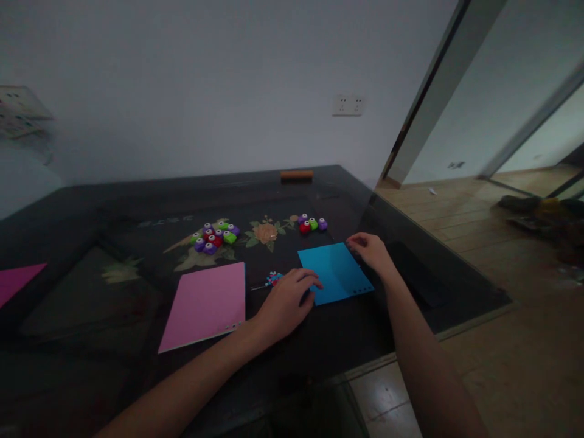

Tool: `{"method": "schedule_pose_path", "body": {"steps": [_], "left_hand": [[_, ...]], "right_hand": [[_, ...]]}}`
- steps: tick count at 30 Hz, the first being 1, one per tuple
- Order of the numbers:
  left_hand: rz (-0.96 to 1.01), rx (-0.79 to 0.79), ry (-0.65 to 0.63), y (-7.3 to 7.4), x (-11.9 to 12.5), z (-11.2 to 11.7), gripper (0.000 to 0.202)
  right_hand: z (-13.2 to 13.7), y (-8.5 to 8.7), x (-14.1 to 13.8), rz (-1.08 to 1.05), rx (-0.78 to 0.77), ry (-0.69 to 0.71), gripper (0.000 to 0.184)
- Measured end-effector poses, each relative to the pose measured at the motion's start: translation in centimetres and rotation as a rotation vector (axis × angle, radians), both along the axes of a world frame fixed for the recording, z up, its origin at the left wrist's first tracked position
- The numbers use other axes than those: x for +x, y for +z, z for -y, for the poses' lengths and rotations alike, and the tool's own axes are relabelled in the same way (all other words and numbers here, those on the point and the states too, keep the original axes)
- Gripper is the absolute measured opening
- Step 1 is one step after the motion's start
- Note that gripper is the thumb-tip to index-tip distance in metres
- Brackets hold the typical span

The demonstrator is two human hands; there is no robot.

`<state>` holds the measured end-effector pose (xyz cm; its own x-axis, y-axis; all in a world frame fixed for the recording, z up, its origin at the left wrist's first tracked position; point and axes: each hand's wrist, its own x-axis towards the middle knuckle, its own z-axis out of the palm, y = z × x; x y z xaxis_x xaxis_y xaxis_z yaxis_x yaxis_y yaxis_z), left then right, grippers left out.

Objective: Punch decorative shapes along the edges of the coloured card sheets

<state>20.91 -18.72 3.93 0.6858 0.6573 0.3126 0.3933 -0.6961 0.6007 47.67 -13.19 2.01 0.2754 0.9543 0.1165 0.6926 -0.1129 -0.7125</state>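
Note:
A blue sheet of paper [340, 271] with a row of small holes along its near edge lies flat on the dark table. My left hand [292, 295] rests at the sheet's left edge, fingers apart and bent over the paper. At the far right corner, the fingertips of my right hand [368, 248] come together in a pinch; what is between them, if anything, is too small to make out. Just left of my left hand is a small cluster of blue, white and red bits [274, 278], partly hidden by that hand. Further left lies a stack of pink paper [207, 304], also with holes.
Several purple, green and red eye-shaped pieces [214, 237] lie on the left, with a smaller group [312, 223] behind the blue sheet. A brown cylinder [296, 174] sits at the back edge. A magenta sheet [18, 280] is at far left, a dark flat object [415, 274] at right.

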Motion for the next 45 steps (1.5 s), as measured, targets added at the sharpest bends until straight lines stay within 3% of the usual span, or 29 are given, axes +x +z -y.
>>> {"method": "schedule_pose_path", "body": {"steps": [3,6,11,15,20,24,27,30,35,40,45], "left_hand": [[0.031,0.028,0.063,0.9,-3.4,-0.8,0.024],[0.032,0.089,0.214,1.0,-8.7,-2.5,0.023],[-0.041,0.176,0.454,-1.0,-17.7,-5.4,0.021],[-0.033,0.216,0.56,-2.2,-21.1,-6.4,0.019],[-0.064,0.24,0.508,-2.1,-21.7,-6.7,0.021],[-0.077,0.217,0.484,-2.5,-21.7,-6.7,0.022],[-0.072,0.206,0.485,-2.8,-21.6,-6.6,0.024],[-0.086,0.204,0.48,-2.8,-21.6,-6.6,0.024],[-0.135,0.17,0.457,-2.5,-21.7,-6.5,0.027],[-0.142,0.163,0.443,-2.4,-21.2,-6.2,0.03],[-0.178,0.143,0.448,-2.6,-21.2,-6.2,0.031]], "right_hand": [[0.1,0.2,-0.2,0.006,-0.012,-0.003,0.014],[0.1,0.2,-0.3,0.017,0.0,0.003,0.015],[-0.1,0.1,-0.4,0.08,0.057,0.002,0.019],[-0.2,-0.2,-0.5,0.09,0.121,-0.017,0.023],[-0.2,-0.1,-1.5,0.058,0.181,-0.012,0.026],[-0.1,1.2,-4.4,0.093,0.241,0.074,0.025],[0.2,1.9,-8.3,0.087,0.238,0.155,0.022],[0.5,2.0,-13.1,0.076,0.207,0.349,0.019],[-0.3,1.6,-20.1,0.272,0.174,0.673,0.021],[-2.0,0.9,-24.0,0.431,0.123,0.784,0.044],[-2.2,-0.2,-24.8,0.491,0.116,0.765,0.07]]}}
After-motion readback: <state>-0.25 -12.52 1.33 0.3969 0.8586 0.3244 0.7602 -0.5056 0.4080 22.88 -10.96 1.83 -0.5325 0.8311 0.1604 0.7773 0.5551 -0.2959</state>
